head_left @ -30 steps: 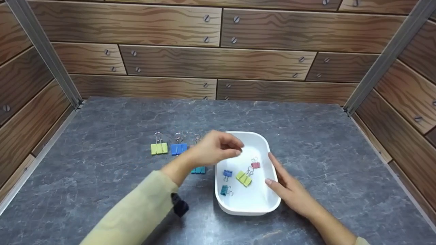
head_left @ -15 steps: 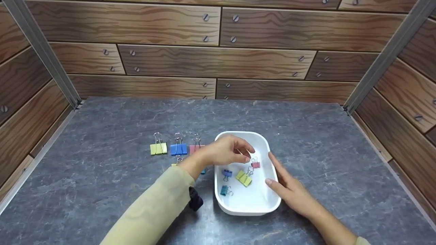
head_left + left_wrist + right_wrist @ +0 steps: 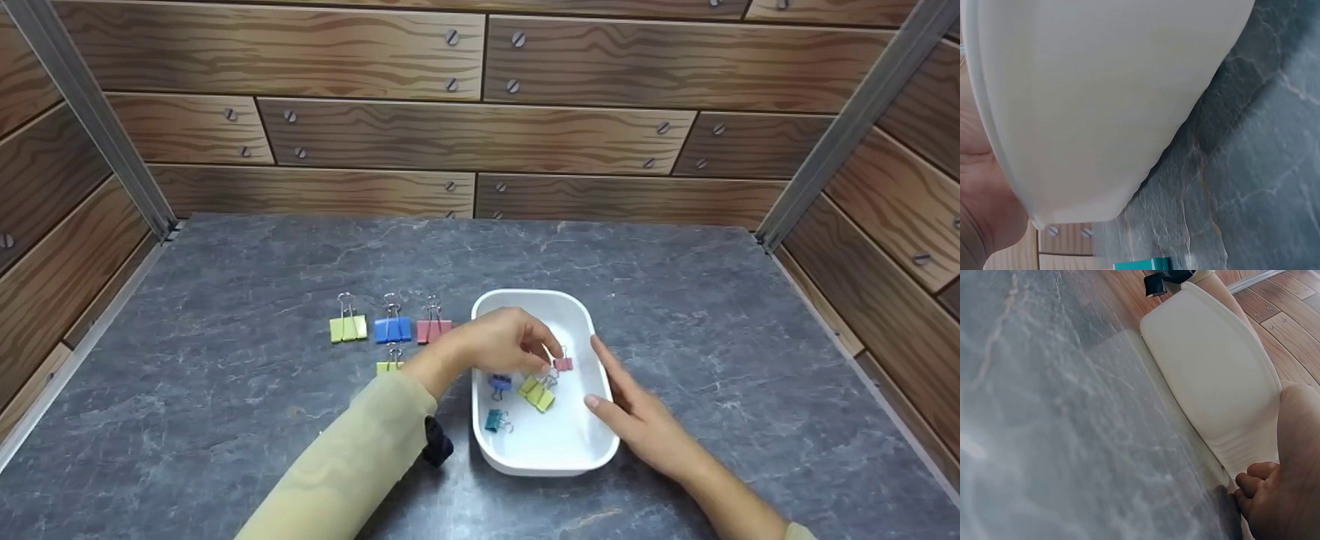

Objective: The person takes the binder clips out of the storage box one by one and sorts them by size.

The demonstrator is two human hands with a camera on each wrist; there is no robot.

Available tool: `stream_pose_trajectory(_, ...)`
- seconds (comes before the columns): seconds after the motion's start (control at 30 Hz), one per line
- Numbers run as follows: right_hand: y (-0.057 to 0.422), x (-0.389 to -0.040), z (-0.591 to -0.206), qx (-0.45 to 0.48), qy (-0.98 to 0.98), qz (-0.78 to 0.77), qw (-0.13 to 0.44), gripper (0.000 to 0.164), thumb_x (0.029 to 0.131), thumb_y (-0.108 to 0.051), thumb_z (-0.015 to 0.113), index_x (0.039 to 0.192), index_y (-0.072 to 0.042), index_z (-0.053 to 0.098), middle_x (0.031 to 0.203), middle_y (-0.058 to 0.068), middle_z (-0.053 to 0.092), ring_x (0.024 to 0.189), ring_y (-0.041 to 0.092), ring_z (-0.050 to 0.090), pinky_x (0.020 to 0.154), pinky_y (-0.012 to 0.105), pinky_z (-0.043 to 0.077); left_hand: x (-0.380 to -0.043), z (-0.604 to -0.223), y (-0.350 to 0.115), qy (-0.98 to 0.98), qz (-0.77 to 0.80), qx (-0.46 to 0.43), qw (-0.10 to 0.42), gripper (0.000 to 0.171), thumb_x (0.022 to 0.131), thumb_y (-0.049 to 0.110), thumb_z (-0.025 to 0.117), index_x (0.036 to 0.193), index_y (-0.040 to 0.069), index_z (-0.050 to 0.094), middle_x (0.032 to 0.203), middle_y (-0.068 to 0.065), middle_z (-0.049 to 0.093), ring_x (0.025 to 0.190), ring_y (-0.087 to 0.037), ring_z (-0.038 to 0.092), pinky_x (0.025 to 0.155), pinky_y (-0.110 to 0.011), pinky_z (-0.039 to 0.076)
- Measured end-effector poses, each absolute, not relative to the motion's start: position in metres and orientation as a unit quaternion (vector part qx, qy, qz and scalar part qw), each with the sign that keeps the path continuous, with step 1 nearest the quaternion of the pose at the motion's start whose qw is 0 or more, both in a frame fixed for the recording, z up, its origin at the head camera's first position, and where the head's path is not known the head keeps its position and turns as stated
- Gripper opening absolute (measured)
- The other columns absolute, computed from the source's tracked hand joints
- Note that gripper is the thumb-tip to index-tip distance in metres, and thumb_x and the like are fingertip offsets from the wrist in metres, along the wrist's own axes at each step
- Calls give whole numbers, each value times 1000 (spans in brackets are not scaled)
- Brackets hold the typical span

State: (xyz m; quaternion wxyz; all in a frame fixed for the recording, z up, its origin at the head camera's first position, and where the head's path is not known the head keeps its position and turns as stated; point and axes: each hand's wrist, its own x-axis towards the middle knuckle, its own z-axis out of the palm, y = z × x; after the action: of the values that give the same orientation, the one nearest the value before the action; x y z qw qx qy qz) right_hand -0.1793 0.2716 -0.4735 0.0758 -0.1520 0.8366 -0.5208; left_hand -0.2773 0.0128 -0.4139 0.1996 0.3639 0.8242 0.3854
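A white plastic container [image 3: 544, 454] holds several small binder clips. My left hand [image 3: 504, 341] reaches over its left rim, fingers bent with a gap between thumb and forefinger, fingertips right beside the small pink binder clip [image 3: 563, 364]. Just below those fingertips lies a yellow-green clip [image 3: 537, 394]. A small blue clip [image 3: 500, 384], partly covered by the hand, and a teal clip [image 3: 493, 420] lie near the left wall. On the right side, my right hand [image 3: 637, 420] grips the container, thumb at the rim and fingers along the outer wall [image 3: 1213, 365].
Left of the container, larger binder clips stand on the grey marbled table [image 3: 225, 390]: yellow-green [image 3: 348, 328], blue [image 3: 393, 330] and pink [image 3: 433, 331]. Another yellow-green clip [image 3: 388, 367] is partly behind the left forearm. A teal clip [image 3: 1140, 264] shows in the left wrist view.
My left hand has moved right and down into the container, toward the small pink clip, uncovering the large pink clip on the table. The right hand and container have stayed put.
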Motion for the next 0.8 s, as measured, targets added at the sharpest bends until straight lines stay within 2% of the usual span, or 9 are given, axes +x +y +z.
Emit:
stream_pose_trajectory(0.13,272,-179,-474,-153,837,-520,71,78,108,-27,63,171,-32,17,171,15,29,148,33,43,102,25,50,-277,-415,15,832,357,376,197,20,96,9,79,116,11,82,97,3,81,80,-1,68,74,-19,55)
stream_pose_trajectory(0.37,272,-180,-474,-159,840,-514,65,79,108,-29,64,171,-30,18,170,16,30,147,33,44,103,26,50,-275,-415,16,855,309,365,200,22,95,14,83,117,17,83,97,9,80,85,-2,68,80,-22,54)
stream_pose_trajectory(0.8,271,-177,-471,-163,832,-526,64,77,108,-26,63,171,-27,19,169,19,31,145,35,45,101,27,52,-273,-414,18,868,277,364,194,20,94,18,84,114,18,83,90,11,77,82,-5,66,77,-24,53)
